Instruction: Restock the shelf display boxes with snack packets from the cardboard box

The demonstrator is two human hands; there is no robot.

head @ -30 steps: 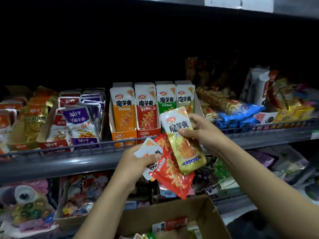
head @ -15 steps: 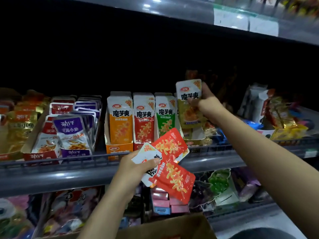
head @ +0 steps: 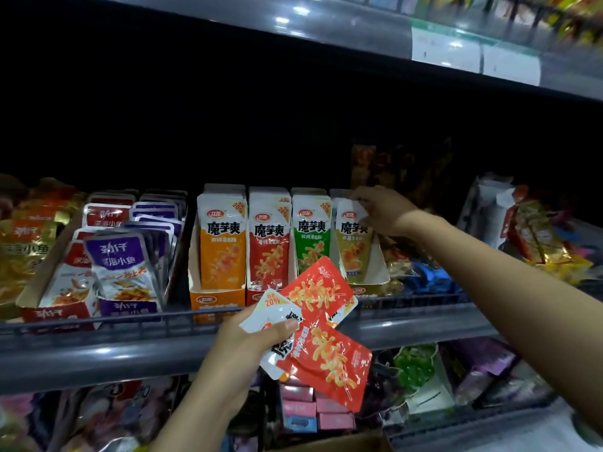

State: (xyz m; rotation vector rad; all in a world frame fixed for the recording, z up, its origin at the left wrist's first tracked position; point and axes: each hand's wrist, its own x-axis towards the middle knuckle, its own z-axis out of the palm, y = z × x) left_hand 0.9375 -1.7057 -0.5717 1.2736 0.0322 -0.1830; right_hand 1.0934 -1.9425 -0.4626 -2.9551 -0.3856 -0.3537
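On the middle shelf, a cardboard display box stands upright behind the wire front rail, split into four side-by-side rows of snack packets: orange packets at its left end, then red packets, green packets, and olive-yellow packets at its right end.

The right hand reaches over the right end of this box. Its fingers are curled onto the top edge of the front olive-yellow packet, which stands upright in the rightmost row; the thumb side is hidden, so a full pinch cannot be confirmed, though the fingertips clearly grip the packet's white top.

The left hand is held in front of the shelf's front edge, below the box. Its thumb presses on a fanned bundle of red snack packets, with the other fingers curled beneath them. One packet tilts up toward the display box, overlapping the view of its lower front, and another angles down to the right; a white packet top marked 20% shows beside the thumb.

To the left of the display box sits another tray with purple packets and red-and-white ones. At the bottom edge of the view, the brown rim of the cardboard box is barely visible. The lower shelf holds pink cartons.
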